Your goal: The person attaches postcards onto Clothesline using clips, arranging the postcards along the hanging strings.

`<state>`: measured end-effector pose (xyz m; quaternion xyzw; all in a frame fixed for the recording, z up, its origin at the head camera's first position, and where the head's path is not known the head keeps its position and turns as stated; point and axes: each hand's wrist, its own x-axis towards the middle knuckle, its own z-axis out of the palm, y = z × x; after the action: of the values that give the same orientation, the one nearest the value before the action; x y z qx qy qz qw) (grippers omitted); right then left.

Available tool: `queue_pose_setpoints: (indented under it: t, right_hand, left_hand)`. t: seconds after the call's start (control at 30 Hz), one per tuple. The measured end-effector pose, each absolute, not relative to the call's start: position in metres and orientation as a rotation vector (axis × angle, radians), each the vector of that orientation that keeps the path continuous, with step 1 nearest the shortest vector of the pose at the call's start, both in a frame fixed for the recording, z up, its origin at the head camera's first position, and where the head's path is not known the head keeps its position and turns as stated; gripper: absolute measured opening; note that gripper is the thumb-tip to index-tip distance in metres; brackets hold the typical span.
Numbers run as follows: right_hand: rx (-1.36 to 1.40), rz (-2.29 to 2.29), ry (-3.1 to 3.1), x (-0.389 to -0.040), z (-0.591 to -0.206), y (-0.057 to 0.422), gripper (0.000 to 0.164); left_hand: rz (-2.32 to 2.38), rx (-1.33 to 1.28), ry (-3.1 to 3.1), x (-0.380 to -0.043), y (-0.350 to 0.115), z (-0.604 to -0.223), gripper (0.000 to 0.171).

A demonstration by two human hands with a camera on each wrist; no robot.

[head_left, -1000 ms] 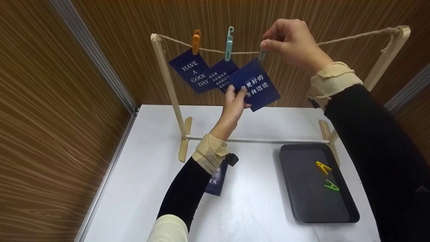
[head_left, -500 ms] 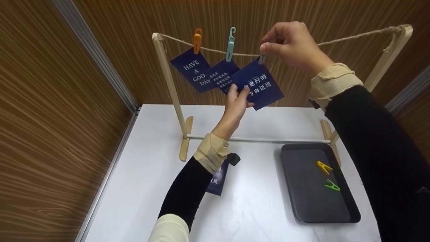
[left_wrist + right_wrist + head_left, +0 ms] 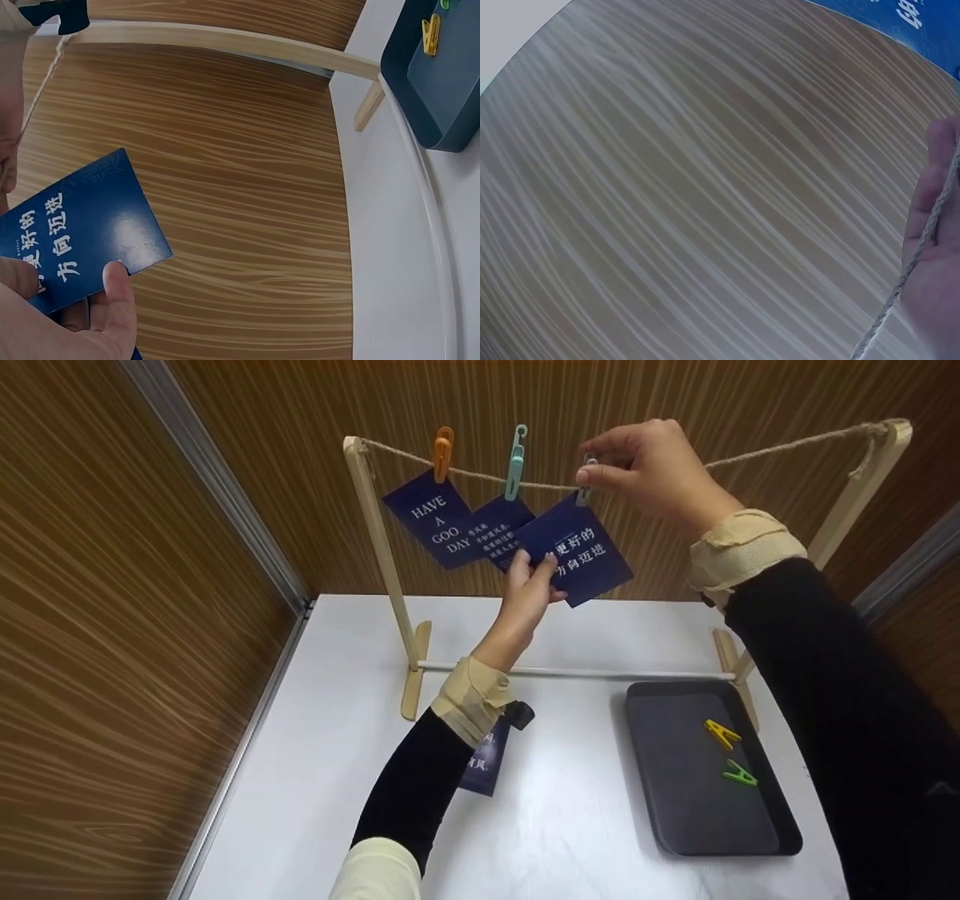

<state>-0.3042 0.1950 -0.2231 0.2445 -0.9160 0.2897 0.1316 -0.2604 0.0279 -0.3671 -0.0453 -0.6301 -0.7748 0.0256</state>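
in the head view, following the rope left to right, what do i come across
Left wooden post, orange clip, turquoise clip, right hand with a grey clip at its fingertips, right wooden post.

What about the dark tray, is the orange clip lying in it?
No, the orange clip sits on the rope, holding a blue card.

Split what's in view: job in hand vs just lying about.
In the job:
- front card, held by the left hand
- grey clip, pinched by the right hand
- rope, wooden frame
- orange clip, teal clip, their hung cards

Lying about, perhaps spares:
- yellow clip, green clip, in the dark tray
- loose card on the table
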Motion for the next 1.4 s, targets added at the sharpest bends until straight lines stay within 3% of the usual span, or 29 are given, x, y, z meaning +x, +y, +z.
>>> queue_pose_setpoints:
  t: [0.27,0.53,0.77,0.9,1.03,1.13,1.27,1.4]
  right_hand:
    - [0.844,0.612,-2.46,-0.296,-0.229,0.198,0.063]
    - [0.96,0.509,-2.035,-0.267,-0.25,0.241,0.049]
    - [0.986,0.46,-2.197,-0.23,-0.311,0.305,0.049]
    - [0.834,0.359,-2.646,-0.205,-0.353,0.34,0.056]
    - [0.695,0.271,-3.02,-0.185,-0.4,0.361,0.05]
    - [0.7,0.218,-3.172,-0.17,-0.434,0.369,0.045]
    - [0.685,0.121,-3.266,-0.154,-0.47,0.372,0.045]
    - [0.663,0.075,-3.321,-0.145,-0.496,0.37,0.054]
  left_hand:
    - [-2.41,-0.13,-2.004,-0.259,0.018,-0.373,0.014]
    - [-2.302,-0.099,-2.117,-0.251,-0.013,-0.383,0.028]
    - [-2.203,-0.107,-2.203,-0.224,-0.057,-0.397,0.032]
    - [-2.123,-0.105,-2.266,-0.211,-0.079,-0.411,0.032]
    - [-2.02,-0.093,-2.423,-0.203,-0.099,-0.437,0.032]
    - [-1.831,-0.082,-2.663,-0.193,-0.111,-0.463,0.039]
    - [-1.394,-0.088,-3.101,-0.178,-0.115,-0.495,0.063]
    - [-0.988,-0.086,-3.368,-0.166,-0.108,-0.518,0.084]
